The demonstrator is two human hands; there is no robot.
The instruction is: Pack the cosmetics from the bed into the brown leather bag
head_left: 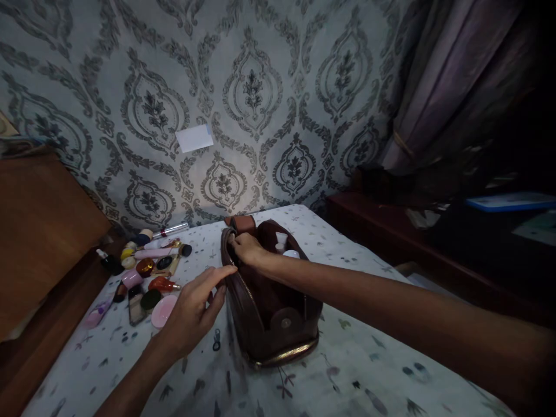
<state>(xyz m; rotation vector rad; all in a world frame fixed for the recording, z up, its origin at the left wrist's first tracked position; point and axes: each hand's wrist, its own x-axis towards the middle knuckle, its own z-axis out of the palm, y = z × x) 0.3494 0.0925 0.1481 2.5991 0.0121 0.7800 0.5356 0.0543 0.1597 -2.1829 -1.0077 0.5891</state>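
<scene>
A brown leather toiletry bag (249, 324) with a gold zipper stands unzipped on the patterned sheet. My right hand (247, 249) reaches into its far left corner with the fingers curled; the fingertips, and anything in them, are hidden. Along the left rim, my left hand (197, 307) touches the zipper edge with its index finger stretched out and its thumb apart. Inside the bag, a small white tube (281, 238) and a white round lid (291, 253) show near the right wall, partly behind my right forearm.
Several cosmetics lie left of the bag, among them a pink round container (164, 311), an orange bottle (163, 284), an amber jar (145, 266) and a dark dropper bottle (110, 263). A wooden cabinet (47, 231) borders the left side. Patterned wallpaper (256, 116) covers the wall behind.
</scene>
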